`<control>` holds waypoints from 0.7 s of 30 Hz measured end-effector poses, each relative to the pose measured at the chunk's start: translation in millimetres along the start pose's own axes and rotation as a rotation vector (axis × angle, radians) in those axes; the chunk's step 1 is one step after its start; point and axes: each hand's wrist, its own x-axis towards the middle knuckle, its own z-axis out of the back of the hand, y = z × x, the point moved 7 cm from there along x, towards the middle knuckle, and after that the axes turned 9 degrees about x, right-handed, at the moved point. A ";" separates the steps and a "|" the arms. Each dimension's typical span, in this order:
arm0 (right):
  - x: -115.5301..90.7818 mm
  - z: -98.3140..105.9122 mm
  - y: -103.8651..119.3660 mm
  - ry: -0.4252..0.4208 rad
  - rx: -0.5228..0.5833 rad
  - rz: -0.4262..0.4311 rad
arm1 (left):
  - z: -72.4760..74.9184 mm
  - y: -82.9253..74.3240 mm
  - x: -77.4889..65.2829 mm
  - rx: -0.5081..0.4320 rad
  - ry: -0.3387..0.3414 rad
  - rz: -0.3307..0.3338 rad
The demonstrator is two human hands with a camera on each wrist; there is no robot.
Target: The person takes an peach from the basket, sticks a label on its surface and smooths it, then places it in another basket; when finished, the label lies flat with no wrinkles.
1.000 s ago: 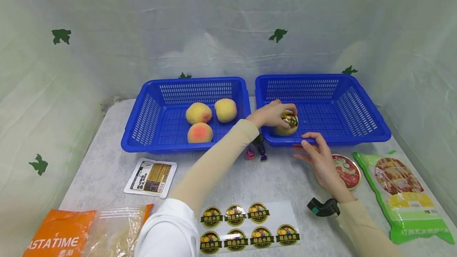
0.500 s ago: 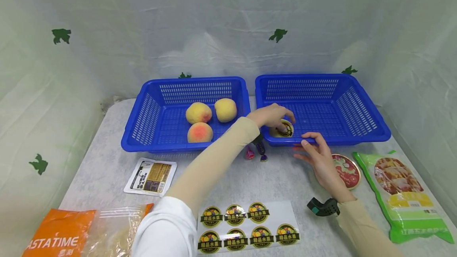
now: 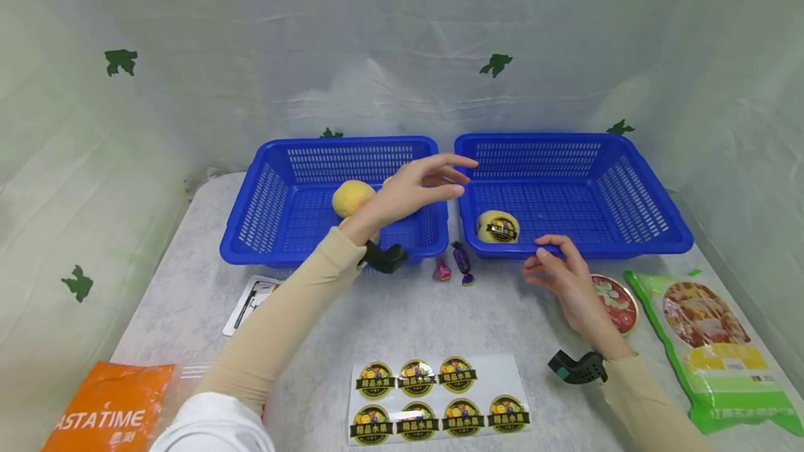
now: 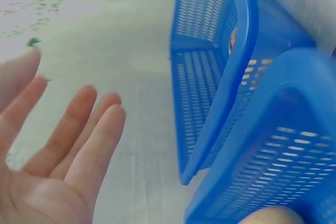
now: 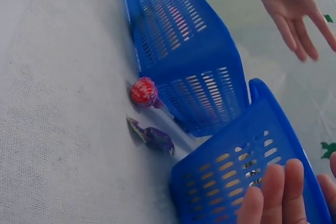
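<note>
My left hand [image 3: 417, 187] is raised over the right side of the left blue basket [image 3: 270, 260], its fingers stretched out and holding nothing. Peaches sit in that basket; one yellow peach [image 3: 352, 197] shows clearly, two others are mostly hidden behind the hand and wrist. In the front left corner of the right blue basket [image 3: 603, 248] lies a peach with a round black-and-gold sticker [image 3: 502, 229] on it. At this basket's front rim my right hand [image 3: 568, 284] rests with loosely bent fingers. The right wrist view shows its fingertips [image 5: 294, 177] in front of the basket's slotted wall.
A sheet of round stickers [image 3: 440, 402] lies at the front. Between the baskets are a lollipop [image 3: 442, 272] and a purple-wrapped candy [image 3: 463, 261]. A red round tin [image 3: 618, 305] and a green food bag [image 3: 710, 347] lie right; an orange bag [image 3: 109, 403] and white packet [image 3: 248, 302] left.
My left hand has let go of the stickered peach in the right basket, then risen and moved left over the left basket. My right hand has stayed at the rim.
</note>
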 end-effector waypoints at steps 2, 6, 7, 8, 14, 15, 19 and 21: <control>-1.3 -2.4 0.7 0.025 -0.007 0.015 | 8.8 9.2 -16.3 -0.104 -0.064 0.019; -4.8 -14.9 7.2 0.086 -0.029 0.037 | 18.0 30.0 -54.7 -0.251 -0.181 0.080; -5.3 -20.2 9.9 0.108 -0.030 0.042 | 18.8 34.6 -65.9 -0.274 -0.210 0.103; -5.6 -26.5 13.3 0.124 -0.038 0.039 | 18.9 39.3 -77.4 -0.292 -0.235 0.125; 0.9 -66.6 31.2 0.234 -0.061 0.069 | 13.3 65.6 -136.3 -0.355 -0.359 0.225; 3.5 -73.6 33.1 0.247 -0.068 0.076 | 12.1 70.1 -143.9 -0.355 -0.369 0.243; 16.4 -102.5 37.5 0.302 -0.079 0.086 | 6.0 87.0 -169.0 -0.336 -0.385 0.327; 24.4 -116.7 36.7 0.344 -0.085 0.079 | 3.1 95.7 -177.7 -0.341 -0.396 0.368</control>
